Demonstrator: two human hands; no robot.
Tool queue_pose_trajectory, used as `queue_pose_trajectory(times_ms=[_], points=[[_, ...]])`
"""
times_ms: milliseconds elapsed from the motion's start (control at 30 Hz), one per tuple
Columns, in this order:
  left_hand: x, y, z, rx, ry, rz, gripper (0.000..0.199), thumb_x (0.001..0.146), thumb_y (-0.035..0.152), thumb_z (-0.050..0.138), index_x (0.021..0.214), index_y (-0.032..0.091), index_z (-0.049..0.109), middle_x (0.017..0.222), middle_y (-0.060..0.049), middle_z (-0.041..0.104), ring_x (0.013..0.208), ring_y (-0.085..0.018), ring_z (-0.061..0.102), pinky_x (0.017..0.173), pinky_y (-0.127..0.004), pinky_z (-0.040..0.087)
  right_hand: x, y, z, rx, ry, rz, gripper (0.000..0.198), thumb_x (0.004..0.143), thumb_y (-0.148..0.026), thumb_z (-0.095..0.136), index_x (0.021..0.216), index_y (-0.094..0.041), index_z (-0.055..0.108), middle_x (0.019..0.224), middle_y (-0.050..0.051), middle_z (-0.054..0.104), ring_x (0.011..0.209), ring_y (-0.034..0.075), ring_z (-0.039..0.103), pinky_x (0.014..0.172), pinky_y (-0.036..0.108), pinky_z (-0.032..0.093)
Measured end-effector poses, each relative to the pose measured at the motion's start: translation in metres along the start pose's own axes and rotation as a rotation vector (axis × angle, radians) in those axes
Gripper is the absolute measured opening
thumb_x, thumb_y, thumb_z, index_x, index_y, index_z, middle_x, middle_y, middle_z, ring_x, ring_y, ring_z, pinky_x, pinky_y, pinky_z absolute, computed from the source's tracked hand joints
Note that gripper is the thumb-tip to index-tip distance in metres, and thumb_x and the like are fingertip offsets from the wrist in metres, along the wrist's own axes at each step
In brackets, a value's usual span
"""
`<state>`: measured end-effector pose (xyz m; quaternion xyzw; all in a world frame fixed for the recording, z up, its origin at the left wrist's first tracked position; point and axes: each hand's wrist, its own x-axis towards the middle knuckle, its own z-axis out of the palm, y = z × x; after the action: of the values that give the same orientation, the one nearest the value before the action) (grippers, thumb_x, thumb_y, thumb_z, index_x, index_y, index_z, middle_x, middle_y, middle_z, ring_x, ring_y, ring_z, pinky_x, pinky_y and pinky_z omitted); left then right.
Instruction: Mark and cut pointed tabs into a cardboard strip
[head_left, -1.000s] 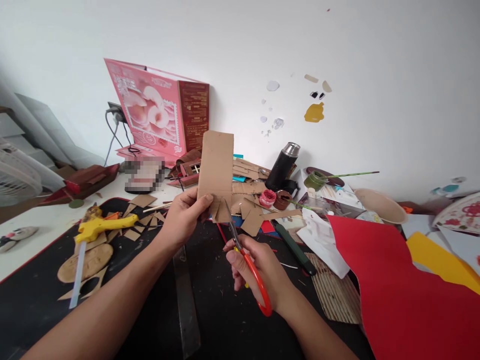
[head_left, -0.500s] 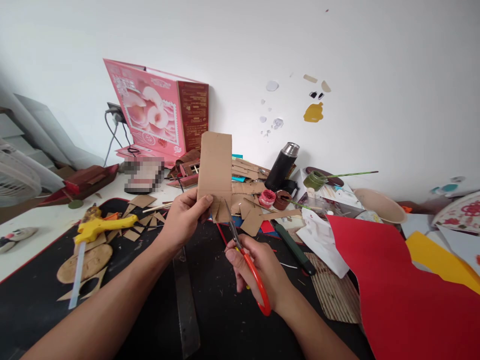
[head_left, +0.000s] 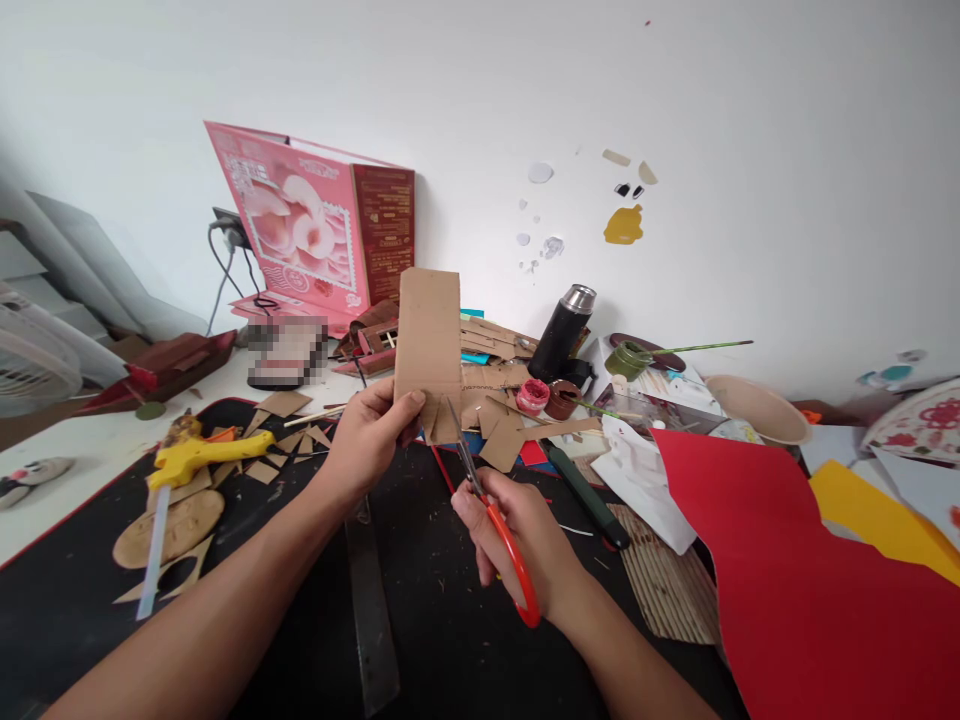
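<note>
A long piece of brown cardboard stands upright in front of me, its lower left edge pinched between the thumb and fingers of my left hand. My right hand is closed round the handles of scissors with orange-red grips. The blades point up and away, and their tips lie at the cardboard's lower part, close to my left thumb. Whether the blades are fully closed I cannot tell. Below my left hand a dark metal saw blade lies on the black mat.
A yellow glue gun and cardboard scraps lie on the left. Behind stand a pink box, a black thermos and paint jars. On the right are a green cutter, corrugated cardboard and red paper.
The lower fingers of my right hand have drawn in slightly round the scissors. The cardboard and my left hand keep nearly the same place, while the whole view shifts very slightly.
</note>
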<state>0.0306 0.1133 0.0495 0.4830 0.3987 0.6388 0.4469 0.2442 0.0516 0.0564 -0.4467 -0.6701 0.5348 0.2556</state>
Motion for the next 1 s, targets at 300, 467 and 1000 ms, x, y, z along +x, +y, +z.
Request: queue_pose_trajectory(times_ms=[300, 467, 1000], points=[[-0.0005, -0.0043, -0.0006, -0.007, 0.014, -0.033, 0.036, 0.079, 0.045, 0.086, 0.066, 0.021, 0.062, 0.053, 0.004, 0.051, 0.047, -0.01, 0.042, 0.047, -0.025, 0.029, 0.0001, -0.0014, 0.0018, -0.036, 0.015, 0.037, 0.042, 0.108, -0.064, 0.061, 0.096, -0.023, 0.059, 0.055, -0.009, 0.051, 0.038, 0.012, 0.054, 0.043, 0.021, 0.04], [0.0007, -0.0058, -0.0001, -0.009, 0.011, -0.043, 0.037, 0.078, 0.046, 0.086, 0.065, 0.021, 0.061, 0.052, 0.005, 0.051, 0.046, -0.01, 0.041, 0.046, -0.025, 0.029, 0.0011, 0.0027, 0.0022, -0.059, 0.041, 0.071, 0.04, 0.11, -0.06, 0.06, 0.094, -0.023, 0.058, 0.055, -0.009, 0.051, 0.039, 0.011, 0.055, 0.042, 0.02, 0.04], [0.0017, -0.0091, -0.0003, 0.046, 0.001, -0.045, 0.039, 0.083, 0.046, 0.079, 0.064, 0.022, 0.056, 0.053, 0.004, 0.051, 0.048, -0.011, 0.041, 0.048, -0.025, 0.031, 0.0041, 0.0082, 0.0007, -0.072, 0.02, 0.044, 0.038, 0.112, -0.058, 0.06, 0.1, -0.022, 0.063, 0.054, -0.008, 0.056, 0.04, 0.012, 0.057, 0.046, 0.02, 0.043]])
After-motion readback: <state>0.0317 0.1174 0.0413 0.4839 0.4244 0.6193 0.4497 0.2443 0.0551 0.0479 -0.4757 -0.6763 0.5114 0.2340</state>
